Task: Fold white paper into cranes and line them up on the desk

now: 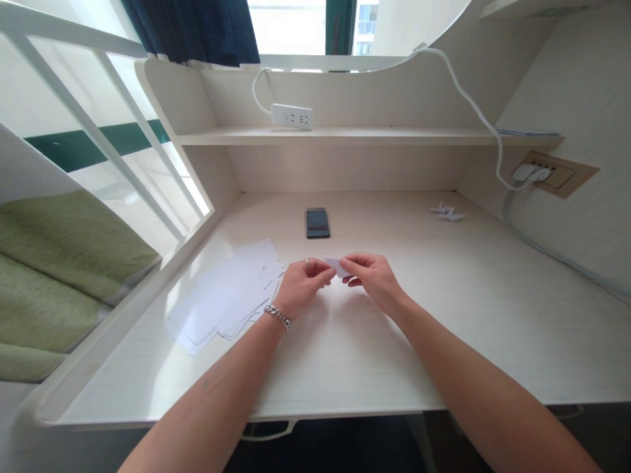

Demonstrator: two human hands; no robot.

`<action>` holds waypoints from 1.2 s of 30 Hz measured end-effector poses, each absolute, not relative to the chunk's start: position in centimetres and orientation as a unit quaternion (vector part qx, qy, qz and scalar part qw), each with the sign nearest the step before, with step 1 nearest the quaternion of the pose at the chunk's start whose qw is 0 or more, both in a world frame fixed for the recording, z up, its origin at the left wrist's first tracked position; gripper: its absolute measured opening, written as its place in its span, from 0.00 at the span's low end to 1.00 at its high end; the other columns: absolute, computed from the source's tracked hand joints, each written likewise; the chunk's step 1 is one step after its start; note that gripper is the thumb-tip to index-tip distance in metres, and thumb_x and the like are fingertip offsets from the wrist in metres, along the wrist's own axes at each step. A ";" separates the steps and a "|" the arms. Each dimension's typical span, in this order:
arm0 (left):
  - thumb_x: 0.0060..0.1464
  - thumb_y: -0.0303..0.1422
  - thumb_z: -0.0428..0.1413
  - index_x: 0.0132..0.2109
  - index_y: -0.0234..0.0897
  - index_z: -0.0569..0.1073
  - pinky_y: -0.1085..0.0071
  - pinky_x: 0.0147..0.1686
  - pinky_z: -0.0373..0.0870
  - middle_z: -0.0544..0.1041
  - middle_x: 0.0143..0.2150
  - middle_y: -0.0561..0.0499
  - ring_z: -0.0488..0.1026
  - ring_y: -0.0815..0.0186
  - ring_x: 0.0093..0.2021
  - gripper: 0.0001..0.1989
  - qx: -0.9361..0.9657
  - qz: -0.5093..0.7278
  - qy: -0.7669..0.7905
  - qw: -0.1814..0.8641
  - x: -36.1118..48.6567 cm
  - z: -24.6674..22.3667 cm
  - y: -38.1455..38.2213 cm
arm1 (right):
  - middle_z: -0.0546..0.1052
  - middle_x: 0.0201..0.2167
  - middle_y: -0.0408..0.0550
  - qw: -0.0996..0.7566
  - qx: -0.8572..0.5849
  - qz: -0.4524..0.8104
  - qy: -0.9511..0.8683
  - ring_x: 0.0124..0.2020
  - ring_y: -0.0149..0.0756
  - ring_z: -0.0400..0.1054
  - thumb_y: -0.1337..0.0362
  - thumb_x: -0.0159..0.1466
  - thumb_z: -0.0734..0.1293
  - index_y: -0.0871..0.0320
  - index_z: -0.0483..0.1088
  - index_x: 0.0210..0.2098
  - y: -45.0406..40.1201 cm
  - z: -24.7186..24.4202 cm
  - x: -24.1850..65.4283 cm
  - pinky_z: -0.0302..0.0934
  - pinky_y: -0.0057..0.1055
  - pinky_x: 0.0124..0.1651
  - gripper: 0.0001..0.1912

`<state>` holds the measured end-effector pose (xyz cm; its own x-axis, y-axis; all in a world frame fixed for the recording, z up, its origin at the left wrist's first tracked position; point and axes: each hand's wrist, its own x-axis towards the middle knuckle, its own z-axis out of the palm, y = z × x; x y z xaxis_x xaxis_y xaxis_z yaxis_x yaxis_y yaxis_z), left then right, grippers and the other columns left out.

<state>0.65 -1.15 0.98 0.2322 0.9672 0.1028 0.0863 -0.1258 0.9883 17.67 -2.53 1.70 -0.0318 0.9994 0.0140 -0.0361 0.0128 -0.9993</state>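
Note:
Between my two hands, just above the desk, is a small piece of white paper (337, 266); whether it is folded I cannot tell. My left hand (306, 281) pinches its left end between thumb and fingers. On the other end, the thumb and fingers of my right hand (371, 274) are closed. A ring and a chain bracelet are on the left hand and wrist. Loose white paper sheets (221, 289) lie in an overlapping pile to the left of my left hand. Several folded white paper cranes (447, 211) sit at the back right of the desk.
A dark phone (317, 223) lies on the desk (473, 295) beyond my hands. On the shelf (355, 136) at the back rests a white power strip (292, 116). Its cable (463, 92) seems to run to the wall socket (559, 174) on the right. A white railing borders the left side.

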 end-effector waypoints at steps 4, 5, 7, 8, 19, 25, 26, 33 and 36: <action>0.50 0.41 0.61 0.33 0.34 0.74 0.71 0.31 0.69 0.76 0.29 0.49 0.72 0.68 0.29 0.13 0.597 0.464 0.446 0.479 0.7 0.6 -1.0 | 0.76 0.27 0.47 0.445 -0.487 0.506 -0.556 0.29 0.34 0.69 0.55 0.55 0.70 0.58 0.76 0.28 -2.5 1.6 17.9 0.63 0.30 0.33 0.12; 0.50 0.41 0.60 0.34 0.34 0.74 0.71 0.31 0.69 0.76 0.29 0.49 0.72 0.68 0.29 0.13 0.604 0.468 0.448 0.465 0.7 0.5 -0.9 | 0.76 0.26 0.47 0.426 -0.491 0.498 -0.574 0.30 0.34 0.69 0.55 0.55 0.70 0.59 0.76 0.27 -2.5 1.5 17.9 0.63 0.30 0.33 0.12; 0.51 0.40 0.60 0.33 0.35 0.74 0.71 0.30 0.68 0.77 0.30 0.49 0.72 0.67 0.30 0.12 0.632 0.462 0.453 0.426 0.7 0.5 -1.0 | 0.76 0.27 0.47 0.416 -0.490 0.484 -0.593 0.30 0.34 0.69 0.55 0.55 0.70 0.59 0.76 0.28 -2.5 1.3 17.8 0.64 0.30 0.33 0.12; 0.51 0.40 0.59 0.33 0.35 0.74 0.71 0.30 0.68 0.77 0.29 0.49 0.72 0.67 0.29 0.11 0.648 0.454 0.458 0.405 0.8 0.5 -1.1 | 0.76 0.27 0.47 0.429 -0.486 0.479 -0.591 0.30 0.34 0.69 0.55 0.55 0.70 0.59 0.75 0.29 -2.5 1.3 17.7 0.64 0.30 0.33 0.12; 0.51 0.36 0.58 0.32 0.36 0.76 0.70 0.32 0.68 0.79 0.30 0.48 0.74 0.65 0.31 0.07 0.685 0.409 0.470 0.378 0.9 0.9 -1.5 | 0.74 0.25 0.44 0.497 -0.482 0.478 -0.541 0.28 0.33 0.69 0.53 0.57 0.68 0.59 0.71 0.28 -2.4 1.4 17.5 0.64 0.30 0.32 0.14; 0.50 0.37 0.60 0.33 0.35 0.76 0.71 0.27 0.68 0.77 0.25 0.50 0.73 0.67 0.26 0.09 0.642 0.444 0.478 0.403 1.3 0.8 -1.6 | 0.75 0.27 0.45 0.508 -0.482 0.452 -0.552 0.29 0.33 0.70 0.51 0.59 0.67 0.59 0.71 0.32 -2.2 1.0 17.5 0.65 0.30 0.31 0.16; 0.50 0.38 0.60 0.34 0.34 0.76 0.71 0.28 0.69 0.77 0.26 0.49 0.73 0.67 0.26 0.10 0.623 0.460 0.475 0.418 1.3 0.8 -1.5 | 0.76 0.28 0.45 0.506 -0.483 0.461 -0.547 0.29 0.34 0.71 0.52 0.58 0.68 0.59 0.71 0.34 -2.2 0.9 17.5 0.66 0.30 0.31 0.15; 0.47 0.39 0.64 0.39 0.34 0.73 0.68 0.31 0.74 0.79 0.27 0.49 0.76 0.66 0.26 0.16 0.555 0.522 0.442 0.473 1.1 0.7 -1.2 | 0.77 0.27 0.44 0.514 -0.459 0.492 -0.531 0.28 0.35 0.73 0.59 0.54 0.72 0.57 0.68 0.37 -2.3 0.8 17.2 0.69 0.32 0.32 0.15; 0.45 0.36 0.66 0.41 0.34 0.73 0.67 0.33 0.74 0.80 0.30 0.48 0.77 0.65 0.28 0.17 0.558 0.526 0.422 0.482 1.1 0.6 -1.2 | 0.77 0.26 0.44 0.532 -0.454 0.484 -0.526 0.27 0.34 0.73 0.58 0.54 0.72 0.58 0.69 0.35 -2.3 0.8 17.2 0.70 0.34 0.33 0.14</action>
